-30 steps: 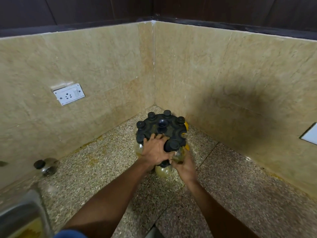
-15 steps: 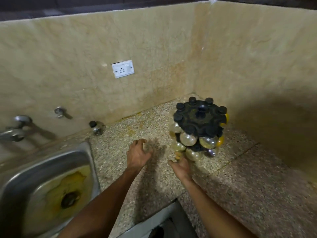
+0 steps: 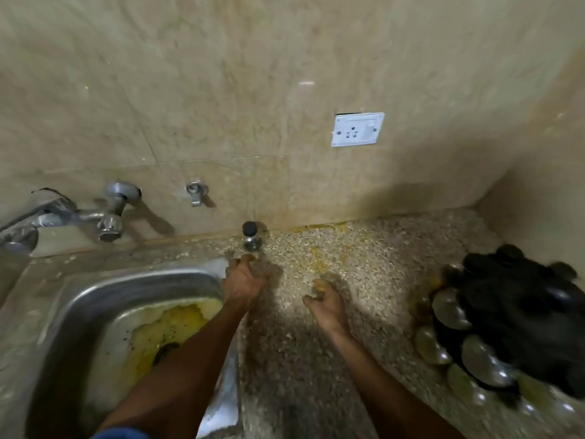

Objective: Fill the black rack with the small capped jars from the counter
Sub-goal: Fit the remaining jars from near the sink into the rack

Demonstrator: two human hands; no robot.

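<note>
Both arms reach forward over the bench [image 3: 332, 248]. The left hand [image 3: 242, 278] stretches toward a lone jar [image 3: 251, 237] by the wall, fingers loosely bent, just short of it, holding nothing. The right hand [image 3: 326, 301] hovers palm-up, fingers slackly curled, empty. The rack [image 3: 519, 308], ringed with jars, stands far right.
</note>
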